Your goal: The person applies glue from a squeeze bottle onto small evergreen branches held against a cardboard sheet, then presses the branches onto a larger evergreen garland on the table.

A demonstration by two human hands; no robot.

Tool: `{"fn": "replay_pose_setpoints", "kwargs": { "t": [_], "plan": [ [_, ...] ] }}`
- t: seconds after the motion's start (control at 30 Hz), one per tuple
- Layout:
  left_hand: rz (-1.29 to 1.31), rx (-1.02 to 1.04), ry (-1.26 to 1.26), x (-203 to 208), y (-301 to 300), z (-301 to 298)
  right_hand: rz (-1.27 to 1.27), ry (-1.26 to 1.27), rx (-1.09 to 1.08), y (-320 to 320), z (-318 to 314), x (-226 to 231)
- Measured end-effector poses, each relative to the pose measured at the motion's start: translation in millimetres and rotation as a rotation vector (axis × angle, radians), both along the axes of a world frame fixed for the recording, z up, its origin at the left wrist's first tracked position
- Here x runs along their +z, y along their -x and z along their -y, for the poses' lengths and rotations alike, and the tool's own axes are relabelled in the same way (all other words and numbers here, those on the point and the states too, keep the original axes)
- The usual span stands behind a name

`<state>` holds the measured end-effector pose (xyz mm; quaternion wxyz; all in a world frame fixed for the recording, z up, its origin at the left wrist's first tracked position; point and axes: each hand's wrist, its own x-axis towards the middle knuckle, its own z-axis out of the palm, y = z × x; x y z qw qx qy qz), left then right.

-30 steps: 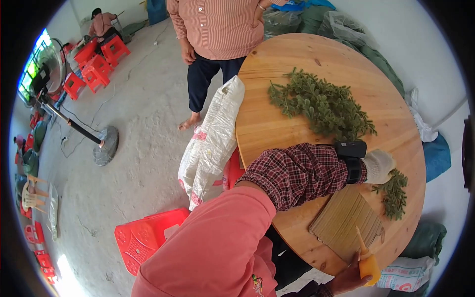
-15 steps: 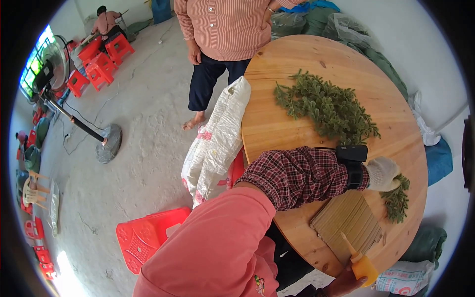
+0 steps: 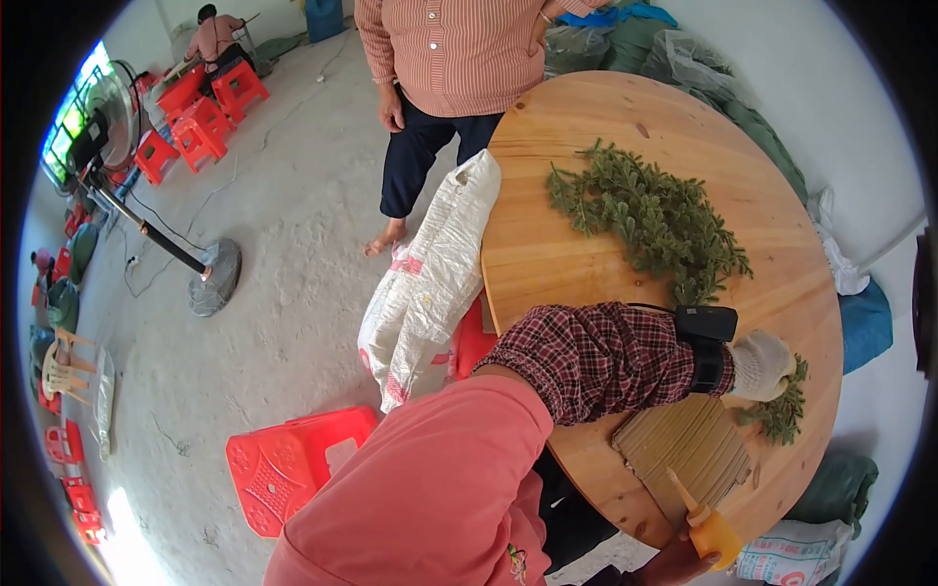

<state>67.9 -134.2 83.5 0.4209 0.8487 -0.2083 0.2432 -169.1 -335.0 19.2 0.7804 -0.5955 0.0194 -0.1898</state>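
My left hand (image 3: 763, 366), in a whitish knit glove, reaches across the round wooden table to its right side. Its fingers curl down onto a small bunch of green needle-leaved sprigs (image 3: 783, 410); the fingertips are partly hidden. Low at the table's near edge, my bare right hand (image 3: 676, 564) grips a yellow-orange squeeze bottle (image 3: 716, 537), its long thin nozzle tilted up to the left. The nozzle overlaps a ridged piece of brown cardboard (image 3: 684, 444) lying between my hands. Farther off on the table spreads a larger heap of sprigs (image 3: 655, 215).
Across the round table (image 3: 528, 244) stands a person (image 3: 459, 59) in a striped shirt. A white woven sack (image 3: 430, 273) leans at the table's left edge, beside a red plastic stool (image 3: 283, 469). Farther left is a standing fan (image 3: 151, 230); green bags (image 3: 835, 488) line the wall.
My gloved left hand has shifted slightly right and down over the small bunch, whose sprigs now show farther left below it. The bottle stays in my right hand. The whole view has shifted a little.
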Motion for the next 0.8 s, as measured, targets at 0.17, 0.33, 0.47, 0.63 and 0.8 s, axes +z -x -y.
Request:
{"fn": "replay_pose_setpoints", "kwargs": {
  "t": [0.17,0.33,0.47,0.63,0.8],
  "plan": [
    [0.005,-0.061,-0.018,10,3,-6,0.090,-0.091,0.163,-15,33,-24],
    [0.162,-0.185,-0.018,16,6,-35,0.190,-0.511,0.425,-6,26,-19],
    [0.201,-0.210,-0.069,37,43,-51,0.153,-0.423,0.068,0,18,-24],
    [0.250,-0.041,-0.537,35,82,-72,0.208,-0.354,-0.075,-1,-6,-15],
    [0.049,-0.212,-0.662,44,120,-75,0.298,-0.402,-0.089,4,3,-24]
  ]
}}
